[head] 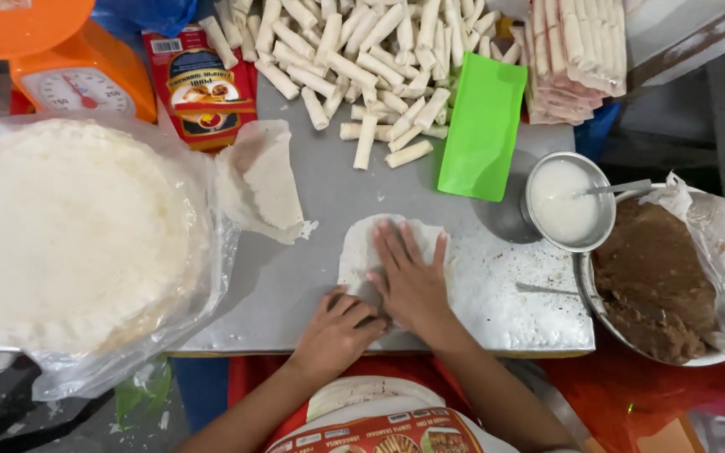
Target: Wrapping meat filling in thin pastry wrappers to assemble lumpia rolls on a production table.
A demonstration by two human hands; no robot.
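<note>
- Wrapper sheet point(362, 247) on grey table point(295, 285), near front edge, both hands on it.
- R hand point(413, 281) flat, fingers spread, pressing down, nothing clasped.
- L hand point(337, 327) curled over wrapper's near edge.
- Paste bowl point(568, 201), filling basin point(665, 285) to the right; finished rolls point(362, 59) behind.

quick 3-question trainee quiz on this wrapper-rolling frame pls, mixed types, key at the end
1. True or false: the right hand lies flat, fingers spread, on the round wrapper.
2. Multiple choice: what is in the small metal bowl? A) brown filling B) white paste with a utensil resting in it C) finished rolls
3. Short answer: where is the pile of finished rolls relative to the green card?

Key
1. True; the left hand is curled at the wrapper's near edge.
2. B; the brown filling sits in the larger bag-lined bowl.
3. To its left, at the far side of the table.
</note>
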